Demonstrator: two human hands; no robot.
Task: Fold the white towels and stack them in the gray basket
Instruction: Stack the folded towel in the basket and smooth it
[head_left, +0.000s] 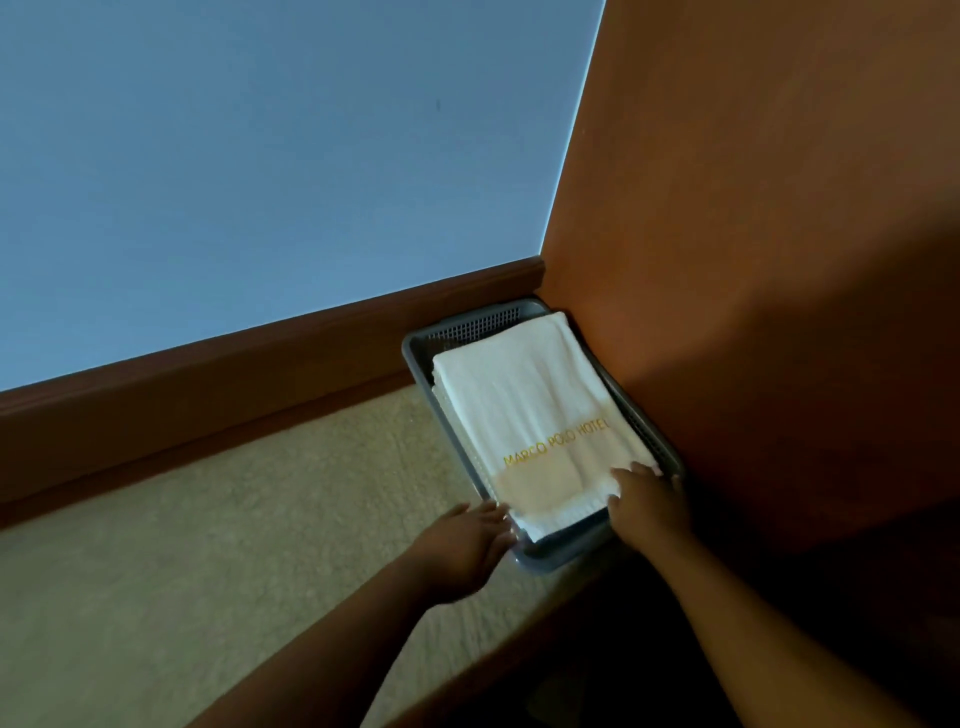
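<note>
Item: towels (524, 410), white, folded, stacked in the basket (550, 561), which sat tucked into the corner (544, 270). I logged the left hand (467, 545) flat, fingers straight against the stack's near-left edge, likely squaring it. The right hand (649, 512) lay over the near-right corner; pressing or pinching, I could not tell.
</note>
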